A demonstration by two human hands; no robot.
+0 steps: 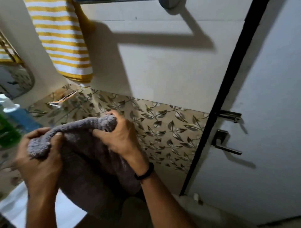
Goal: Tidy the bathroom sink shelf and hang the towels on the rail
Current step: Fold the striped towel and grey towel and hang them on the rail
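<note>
Both our hands grip the grey towel (91, 162): left hand (40, 156) clenched on one bunched corner, right hand (120, 136) on the other. Above the right hand runs the rail (114, 1), the striped towel (61, 44) already hung. We should spread the top edge flat before draping.

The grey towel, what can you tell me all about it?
The grey towel looks soft and fluffy, like terry cloth, plain with no stripes. It is bunched up, not spread flat. Both hands grip its top edge: the left hand squeezes one bunched end, the right hand the other. The rest droops down between the arms. It is held low in front of the leaf-patterned tiles, below the striped towel, and is not yet on the rail.
</note>
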